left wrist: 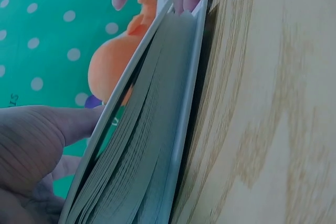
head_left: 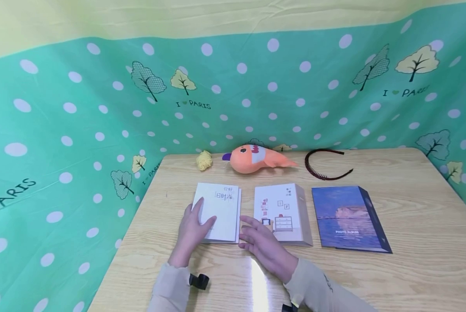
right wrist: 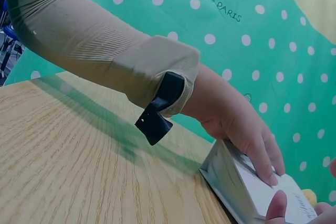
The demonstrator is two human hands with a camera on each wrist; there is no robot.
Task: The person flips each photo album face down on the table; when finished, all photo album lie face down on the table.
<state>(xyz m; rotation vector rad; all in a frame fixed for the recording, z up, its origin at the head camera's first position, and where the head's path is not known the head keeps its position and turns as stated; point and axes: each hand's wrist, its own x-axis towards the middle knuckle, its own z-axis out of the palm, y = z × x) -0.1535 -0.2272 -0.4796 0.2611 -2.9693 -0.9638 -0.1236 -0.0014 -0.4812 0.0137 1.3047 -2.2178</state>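
Observation:
A white notebook with printed writing on its cover lies in front of me. My left hand rests on it, fingers along the left side and thumb spread over the cover. At the notebook's right edge is my right hand, its fingers slightly bent. The left wrist view shows the page edges end-on, with a slim gap under the cover; right-hand fingertips touch them at the far corner. From the right wrist view, the left thumb and a finger press on the notebook's cover.
Right of the notebook lie a white book with room drawings and a blue photo album. Along the back are a yellow crinkled ball, an orange plush bird and a dark headband. A green dotted curtain borders the wooden table.

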